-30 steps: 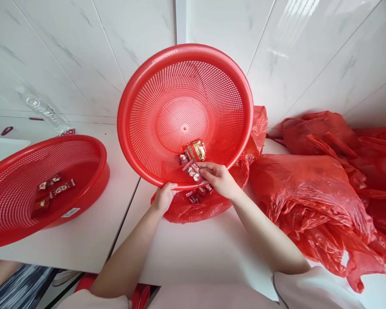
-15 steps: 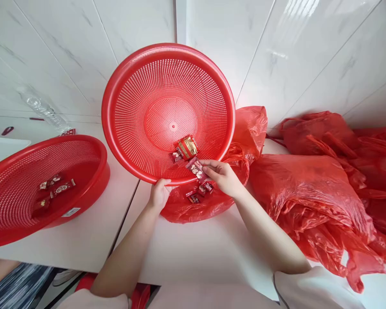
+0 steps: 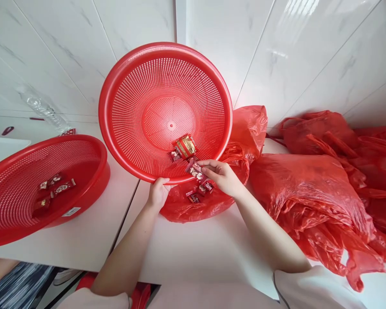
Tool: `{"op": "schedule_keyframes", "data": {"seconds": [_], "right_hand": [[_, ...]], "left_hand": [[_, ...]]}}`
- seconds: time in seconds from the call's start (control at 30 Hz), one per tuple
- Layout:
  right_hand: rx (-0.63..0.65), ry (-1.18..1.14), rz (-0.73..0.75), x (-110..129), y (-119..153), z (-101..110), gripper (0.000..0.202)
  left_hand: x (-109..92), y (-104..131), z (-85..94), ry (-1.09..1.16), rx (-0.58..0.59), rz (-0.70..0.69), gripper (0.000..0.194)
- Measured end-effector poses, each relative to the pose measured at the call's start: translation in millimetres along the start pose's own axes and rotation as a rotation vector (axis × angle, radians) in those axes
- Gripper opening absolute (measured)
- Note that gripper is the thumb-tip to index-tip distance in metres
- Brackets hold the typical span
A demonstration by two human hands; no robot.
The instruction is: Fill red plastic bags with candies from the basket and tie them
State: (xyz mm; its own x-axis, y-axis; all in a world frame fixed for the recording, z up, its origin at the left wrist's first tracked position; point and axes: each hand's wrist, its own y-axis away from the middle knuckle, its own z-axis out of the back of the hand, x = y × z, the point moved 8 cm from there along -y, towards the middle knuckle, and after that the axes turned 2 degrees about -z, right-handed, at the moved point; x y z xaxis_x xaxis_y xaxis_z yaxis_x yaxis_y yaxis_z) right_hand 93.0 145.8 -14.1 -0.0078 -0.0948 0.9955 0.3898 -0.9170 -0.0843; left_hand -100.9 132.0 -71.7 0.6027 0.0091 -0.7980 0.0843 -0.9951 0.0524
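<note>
A big red perforated basket [image 3: 165, 49] is tilted towards me, its lower rim gripped by my left hand [image 3: 158, 192]. My right hand [image 3: 221, 175] pinches a dark red wrapped packet [image 3: 196, 171] at the basket's lower right rim. Inside the basket lie a gold packet [image 3: 186, 146] and a small dark red packet [image 3: 175, 155]. Below the rim, several small dark red packets [image 3: 202, 189] rest on an open red plastic bag [image 3: 196, 212].
Another red basket [image 3: 98, 154] with several packets stands at the left on the white table [image 3: 80, 240]. Behind it lies a clear plastic bottle [image 3: 43, 109]. Red plastic bags [image 3: 309, 184] are heaped at the right. A person's patterned clothing [image 3: 16, 283] shows at the lower left.
The held basket has shifted slightly left with my left hand. My right hand still pinches the packet, which has turned a little.
</note>
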Motion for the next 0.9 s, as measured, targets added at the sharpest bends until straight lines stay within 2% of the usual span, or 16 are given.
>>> {"op": "schedule_keyframes", "data": {"seconds": [0.07,0.13,0.27,0.33,0.43,0.53,0.63,0.7,0.73,0.8,0.9], "right_hand": [[0.029,0.029,0.022,1.7,0.5,-3.2,0.027],[-0.001,0.109,0.059,4.5,1.4,-2.6,0.024],[-0.192,0.477,0.234,22.1,7.4,3.7,0.02],[-0.235,0.693,0.335,30.7,11.0,-0.6,0.022],[-0.213,1.0,0.399,30.0,11.7,-11.8,0.029],[-0.104,1.157,0.385,18.1,8.8,-20.6,0.043],[0.081,1.098,0.356,9.1,8.2,-27.7,0.049],[0.201,0.925,0.331,9.3,9.6,-32.0,0.039],[0.222,0.803,0.305,11.2,9.5,-31.5,0.034],[0.186,0.52,0.205,13.1,6.6,-24.9,0.031],[0.111,0.123,-0.032,1.8,1.7,-15.4,0.035]], "left_hand": [[-6.0,-1.6,1.3,0.0,-0.004,-0.031,0.037],[-12.5,-3.5,2.7,0.002,-0.004,-0.069,0.038],[-17.2,-3.7,2.9,0.006,-0.013,-0.094,0.037],[-13.6,-1.1,-0.4,0.005,-0.005,-0.075,0.036],[-3.7,4.5,-7.3,-0.012,0.032,-0.018,0.034],[5.8,8.3,-11.4,-0.033,0.081,0.043,0.032],[10.8,8.0,-7.6,-0.051,0.078,0.077,0.032],[12.0,6.3,-4.1,-0.051,0.068,0.086,0.032],[11.6,5.4,-2.6,-0.05,0.065,0.082,0.032],[9.2,3.5,0.1,-0.048,0.053,0.061,0.031],[4.2,1.8,2.1,-0.036,0.042,0.028,0.032]]}}
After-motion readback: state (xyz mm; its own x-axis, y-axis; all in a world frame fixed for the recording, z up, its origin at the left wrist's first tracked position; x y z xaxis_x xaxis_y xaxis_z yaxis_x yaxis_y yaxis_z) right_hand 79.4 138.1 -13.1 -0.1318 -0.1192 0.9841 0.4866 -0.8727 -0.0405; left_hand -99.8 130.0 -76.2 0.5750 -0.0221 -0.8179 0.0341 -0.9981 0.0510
